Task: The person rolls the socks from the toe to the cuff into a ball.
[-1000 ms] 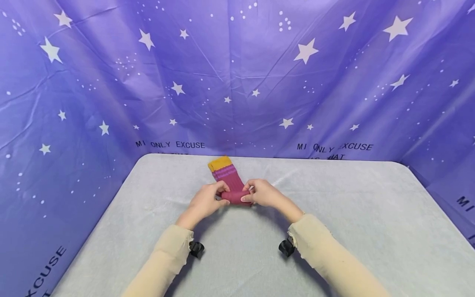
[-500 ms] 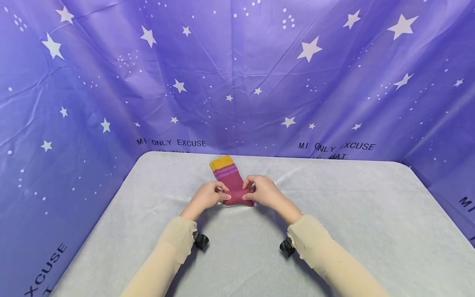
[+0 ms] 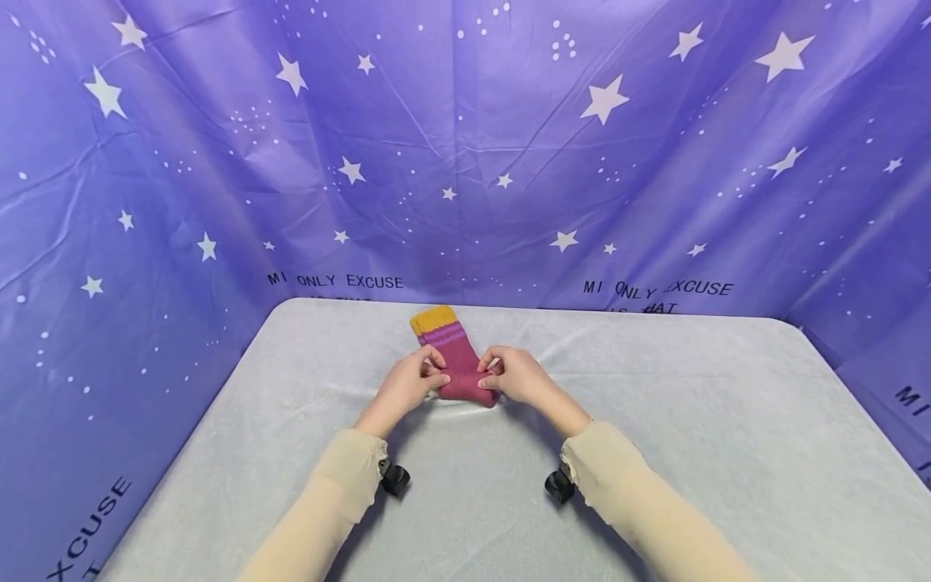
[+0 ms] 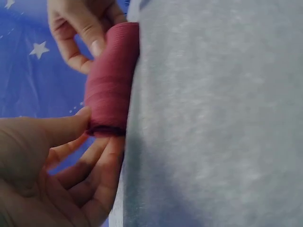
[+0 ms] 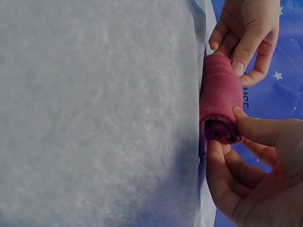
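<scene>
Maroon ribbed socks (image 3: pixel 456 356), with purple stripes and a yellow cuff (image 3: pixel 433 318), lie layered near the far edge of the table. Their near end is wound into a thick roll (image 4: pixel 111 82). My left hand (image 3: pixel 407 381) pinches the left end of this roll, thumb on the near side and fingers curled beyond it. At the other end my right hand (image 3: pixel 520 377) pinches it the same way. In the right wrist view the spiral of the rolled sock end (image 5: pixel 221 130) shows between thumb and fingers.
A pale grey cloth covers the table (image 3: pixel 655 420). Behind it and at both sides hangs a purple-blue curtain (image 3: pixel 465 162) with white stars and lettering. A black wrist camera (image 3: pixel 395 478) sits under the left sleeve and another black camera (image 3: pixel 559 487) under the right.
The roll at the near end has turned slightly under my fingers and looks a little plumper. Both hands have shifted their hold on it; the cuff end stays near the far edge.
</scene>
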Demonstrator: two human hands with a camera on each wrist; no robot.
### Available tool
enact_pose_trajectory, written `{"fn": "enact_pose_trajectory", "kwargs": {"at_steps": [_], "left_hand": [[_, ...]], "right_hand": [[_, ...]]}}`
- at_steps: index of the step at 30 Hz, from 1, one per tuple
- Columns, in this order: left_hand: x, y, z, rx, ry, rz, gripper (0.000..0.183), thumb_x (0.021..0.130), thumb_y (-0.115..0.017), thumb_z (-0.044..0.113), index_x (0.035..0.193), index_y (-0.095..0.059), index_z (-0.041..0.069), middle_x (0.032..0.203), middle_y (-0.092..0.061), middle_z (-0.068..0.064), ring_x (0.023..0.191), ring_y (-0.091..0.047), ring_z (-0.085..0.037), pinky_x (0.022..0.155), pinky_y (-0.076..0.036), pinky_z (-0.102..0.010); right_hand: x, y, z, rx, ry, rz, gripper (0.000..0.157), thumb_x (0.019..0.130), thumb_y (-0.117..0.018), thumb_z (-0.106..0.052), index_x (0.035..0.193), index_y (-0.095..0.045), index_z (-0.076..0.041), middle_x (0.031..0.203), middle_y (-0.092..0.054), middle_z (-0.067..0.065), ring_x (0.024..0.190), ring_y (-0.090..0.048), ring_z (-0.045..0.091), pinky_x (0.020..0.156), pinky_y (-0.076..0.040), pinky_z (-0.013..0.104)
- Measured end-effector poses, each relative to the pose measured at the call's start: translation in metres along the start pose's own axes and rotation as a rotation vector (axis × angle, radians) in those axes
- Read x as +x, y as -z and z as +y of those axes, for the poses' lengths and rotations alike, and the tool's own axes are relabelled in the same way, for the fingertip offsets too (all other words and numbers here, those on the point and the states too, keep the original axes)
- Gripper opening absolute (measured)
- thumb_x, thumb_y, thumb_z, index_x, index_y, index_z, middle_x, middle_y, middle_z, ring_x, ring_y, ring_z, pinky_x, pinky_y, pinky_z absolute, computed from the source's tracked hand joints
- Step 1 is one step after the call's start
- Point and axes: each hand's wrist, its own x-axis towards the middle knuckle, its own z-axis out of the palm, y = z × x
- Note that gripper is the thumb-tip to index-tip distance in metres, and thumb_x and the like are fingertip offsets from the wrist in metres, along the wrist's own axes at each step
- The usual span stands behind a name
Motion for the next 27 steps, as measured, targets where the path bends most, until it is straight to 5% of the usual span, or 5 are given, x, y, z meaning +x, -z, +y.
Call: {"fn": "enact_pose_trajectory", "kwargs": {"at_steps": [6,16,22,27], "left_hand": [[-0.001,-0.003,0.003,0.142,-0.121,0.069,0.011,0.085,-0.077,0.013,0.089,-0.067,0.014,0.097,-0.068,-0.004,0.092,-0.065,-0.021,0.086,-0.054,-0.039],[-0.003,-0.009,0.010,0.447,-0.216,0.023,0.036,0.074,-0.085,0.015,0.096,-0.057,0.017,0.096,-0.064,-0.003,0.087,-0.067,-0.026,0.074,-0.056,-0.040],[0.000,-0.008,0.004,0.356,-0.187,0.030,0.030,0.074,-0.081,0.014,0.091,-0.057,0.019,0.087,-0.066,0.001,0.077,-0.060,-0.018,0.068,-0.050,-0.033],[0.000,0.000,-0.002,0.149,-0.111,0.014,0.025,0.076,-0.079,0.010,0.091,-0.061,0.018,0.086,-0.069,0.002,0.078,-0.060,-0.013,0.073,-0.051,-0.031]], "right_hand": [[0.007,0.002,0.001,0.044,-0.066,-0.016,0.013,0.083,-0.078,-0.011,0.092,-0.070,-0.007,0.082,-0.072,0.008,0.071,-0.059,0.011,0.061,-0.046,0.022],[0.008,0.006,0.003,0.079,-0.092,-0.016,0.015,0.084,-0.077,-0.011,0.096,-0.069,-0.005,0.078,-0.070,0.008,0.065,-0.057,0.009,0.058,-0.046,0.021],[-0.002,0.005,0.006,0.059,0.076,-0.065,0.034,0.078,-0.083,-0.009,0.105,-0.064,-0.002,0.100,-0.071,0.015,0.084,-0.066,0.017,0.074,-0.056,0.028],[-0.009,0.001,-0.002,-0.140,0.192,-0.065,0.053,0.070,-0.089,-0.012,0.113,-0.060,-0.004,0.110,-0.070,0.014,0.096,-0.067,0.024,0.086,-0.057,0.037]]}}
